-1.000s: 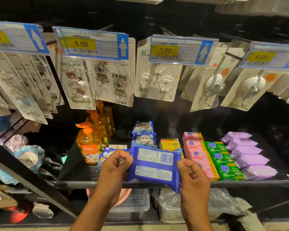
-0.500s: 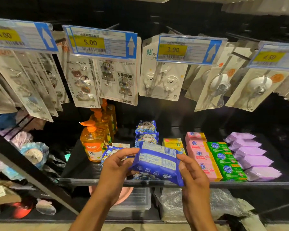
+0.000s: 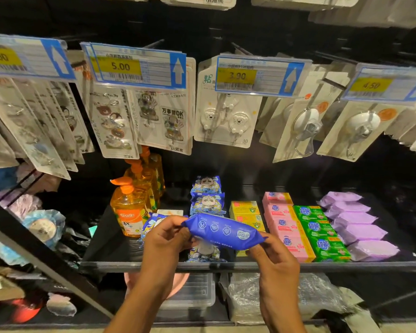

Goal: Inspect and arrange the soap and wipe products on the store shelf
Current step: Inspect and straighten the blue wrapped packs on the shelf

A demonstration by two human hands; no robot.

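Note:
I hold a blue wipe pack [image 3: 222,231] edge-on above the front of the black shelf [image 3: 111,251]. My left hand [image 3: 165,239] pinches its left end and my right hand [image 3: 273,259] pinches its right end. Behind and under it runs a row of matching panda-print wipe packs [image 3: 207,199]. To their right lie yellow soap boxes [image 3: 245,210], pink soap bars [image 3: 282,219], green soap bars [image 3: 318,229] and purple packs [image 3: 357,224]. Orange pump soap bottles [image 3: 130,210] stand at the left.
Carded wall hooks [image 3: 223,121] hang from pegs above the shelf, behind price tags [image 3: 135,66]. Below the shelf sit a clear plastic bin [image 3: 192,294], a pink bowl and a plastic-wrapped bundle [image 3: 247,296]. A slanted black frame [image 3: 34,251] and loose goods fill the left.
The pack has turned in my hands: its barcode side faced me before, and now its narrow blue side shows. The camera has moved closer to the shelf.

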